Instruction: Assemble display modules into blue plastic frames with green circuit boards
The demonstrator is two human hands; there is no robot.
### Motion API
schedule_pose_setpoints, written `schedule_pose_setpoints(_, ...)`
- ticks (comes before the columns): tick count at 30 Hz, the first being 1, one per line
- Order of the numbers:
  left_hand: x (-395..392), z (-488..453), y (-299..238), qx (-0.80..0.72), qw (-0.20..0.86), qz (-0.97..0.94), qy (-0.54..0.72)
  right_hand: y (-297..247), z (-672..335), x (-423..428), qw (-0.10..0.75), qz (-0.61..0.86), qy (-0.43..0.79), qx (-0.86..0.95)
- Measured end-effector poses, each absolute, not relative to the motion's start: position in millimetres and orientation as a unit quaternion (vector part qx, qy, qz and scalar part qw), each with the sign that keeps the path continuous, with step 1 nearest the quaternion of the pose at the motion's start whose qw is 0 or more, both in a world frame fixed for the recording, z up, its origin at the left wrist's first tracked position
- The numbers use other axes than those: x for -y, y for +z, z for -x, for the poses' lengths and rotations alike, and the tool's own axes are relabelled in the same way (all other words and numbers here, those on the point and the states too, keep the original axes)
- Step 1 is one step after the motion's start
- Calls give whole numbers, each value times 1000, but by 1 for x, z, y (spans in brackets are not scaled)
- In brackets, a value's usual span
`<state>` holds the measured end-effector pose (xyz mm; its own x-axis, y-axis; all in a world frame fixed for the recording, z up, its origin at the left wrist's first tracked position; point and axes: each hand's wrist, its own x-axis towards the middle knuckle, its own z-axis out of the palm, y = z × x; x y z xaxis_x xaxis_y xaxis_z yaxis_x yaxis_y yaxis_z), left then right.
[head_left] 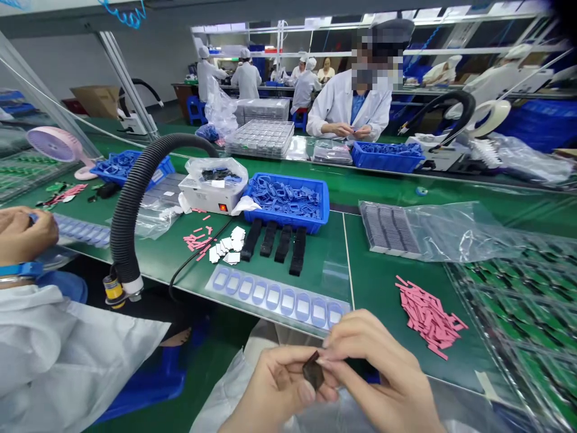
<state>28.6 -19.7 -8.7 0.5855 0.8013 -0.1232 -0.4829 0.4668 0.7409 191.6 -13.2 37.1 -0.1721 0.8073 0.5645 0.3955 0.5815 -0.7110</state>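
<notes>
My left hand (282,385) is closed around a small dark, flat piece (312,371) in front of the table edge. The fingertips of my right hand (376,364) pinch at the top of that same piece; whether they also hold something smaller is hidden. Just beyond my hands lies a clear strip of blue oval pieces with white squares (273,296). Behind the strip are several black strips (283,243), a heap of white pads (229,245) and scattered pink strips (195,242).
A blue bin (288,201) of blue parts stands beside a white box (211,192). A black flexible hose (121,204) arches at left, near a neighbour's hand (27,231). Rightward lie a pink strip pile (428,316), a bagged stack (390,228) and trays of green boards (518,325).
</notes>
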Motion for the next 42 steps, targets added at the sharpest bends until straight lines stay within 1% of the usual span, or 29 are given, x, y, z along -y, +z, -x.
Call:
schedule_pose_setpoints(3,23,-31,-6,-248,810,-358,394,36,-197,21,489,429,157,743)
schedule_pose_setpoints(7,24,-36,1,-249,802,-364,404,38,-201,23,485,436,153,742)
schedule_pose_setpoints(12,23,-39,6,-269,788,-401,382,38,-205,22,486,439,149,741)
schedule_pose_setpoints(21,23,-37,5,-293,772,-438,357,33,-211,25,489,428,160,744)
schedule_pose_setpoints(32,21,-38,5,-340,698,-531,340,24,-217,27,483,430,211,733)
schedule_pose_setpoints(35,24,-46,0,-358,734,-463,346,15,-216,32,472,445,183,739)
schedule_pose_setpoints(38,31,-60,-9,-354,793,-337,365,6,-214,42,462,465,87,750)
schedule_pose_setpoints(40,33,-68,-16,-370,799,-271,390,2,-217,50,462,469,17,752)
schedule_pose_setpoints(42,33,-72,-19,-410,777,-225,421,-4,-226,56,468,493,-2,733)
